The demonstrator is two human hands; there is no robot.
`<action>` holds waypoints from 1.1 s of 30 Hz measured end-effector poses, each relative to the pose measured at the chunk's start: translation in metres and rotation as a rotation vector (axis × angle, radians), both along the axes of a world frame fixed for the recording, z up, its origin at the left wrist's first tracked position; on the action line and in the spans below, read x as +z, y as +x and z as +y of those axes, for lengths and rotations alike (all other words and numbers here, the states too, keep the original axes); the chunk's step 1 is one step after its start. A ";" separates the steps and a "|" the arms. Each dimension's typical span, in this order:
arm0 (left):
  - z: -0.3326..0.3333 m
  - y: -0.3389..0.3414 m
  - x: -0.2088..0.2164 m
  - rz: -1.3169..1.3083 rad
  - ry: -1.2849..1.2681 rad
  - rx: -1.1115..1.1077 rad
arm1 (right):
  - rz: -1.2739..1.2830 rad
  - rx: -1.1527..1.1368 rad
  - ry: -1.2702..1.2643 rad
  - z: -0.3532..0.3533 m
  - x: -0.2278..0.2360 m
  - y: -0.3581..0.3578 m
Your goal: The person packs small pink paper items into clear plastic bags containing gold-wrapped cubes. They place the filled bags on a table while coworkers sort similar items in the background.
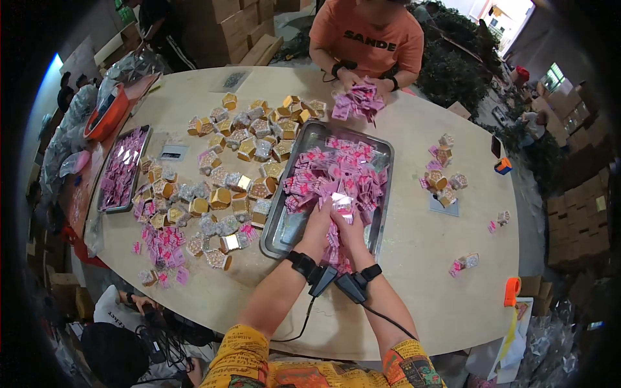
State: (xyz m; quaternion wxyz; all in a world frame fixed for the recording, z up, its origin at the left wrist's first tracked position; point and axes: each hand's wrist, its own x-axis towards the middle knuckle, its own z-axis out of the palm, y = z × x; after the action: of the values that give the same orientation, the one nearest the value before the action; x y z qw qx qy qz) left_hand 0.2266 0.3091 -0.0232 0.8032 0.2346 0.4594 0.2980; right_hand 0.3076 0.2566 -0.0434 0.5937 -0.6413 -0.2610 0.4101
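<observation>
My left hand and my right hand are close together over the near part of a metal tray. Between their closed fingers is a small pink packet with a bright glare on its film. Many more pink packets lie heaped in the tray, beyond and below my hands. A few pink packets show between my wrists, and I cannot tell whether I hold any of these. Dark bands with small boxes and cables sit on both my wrists.
Gold and clear house-shaped small boxes spread left of the tray. A second tray of pink packets stands far left. Across the table, a person in an orange shirt holds a bunch of pink packets. An orange tape roll sits at the right edge.
</observation>
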 end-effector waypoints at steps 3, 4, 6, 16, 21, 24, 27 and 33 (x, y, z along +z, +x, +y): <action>-0.020 0.000 0.040 0.115 0.120 0.089 | -0.021 0.029 0.019 -0.008 0.010 0.000; -0.030 -0.004 0.064 0.132 0.097 0.091 | 0.028 0.067 0.023 -0.015 0.028 -0.003; -0.042 -0.005 0.068 0.059 0.125 0.154 | 0.066 0.104 0.057 -0.026 0.038 -0.007; -0.148 0.013 0.089 -0.194 0.267 0.296 | -0.265 0.170 0.160 -0.120 0.095 0.019; -0.250 0.024 0.057 -0.235 0.191 0.446 | -0.459 0.305 0.124 -0.208 0.083 0.028; -0.293 0.022 0.027 -0.419 0.006 0.547 | -0.578 0.435 0.042 -0.247 0.063 0.025; -0.320 0.014 0.026 -0.314 -0.136 0.604 | -0.662 0.555 -0.061 -0.268 0.022 0.019; -0.335 -0.007 -0.055 -0.308 -0.288 0.706 | -0.855 0.706 -0.149 -0.272 -0.027 0.002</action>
State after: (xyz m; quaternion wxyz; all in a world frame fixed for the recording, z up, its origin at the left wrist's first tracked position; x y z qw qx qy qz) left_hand 0.2197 -0.0264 -0.0786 0.7356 -0.0997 0.4232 0.5194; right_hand 0.3101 -0.0152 -0.0699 0.2151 -0.6644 -0.6476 0.3048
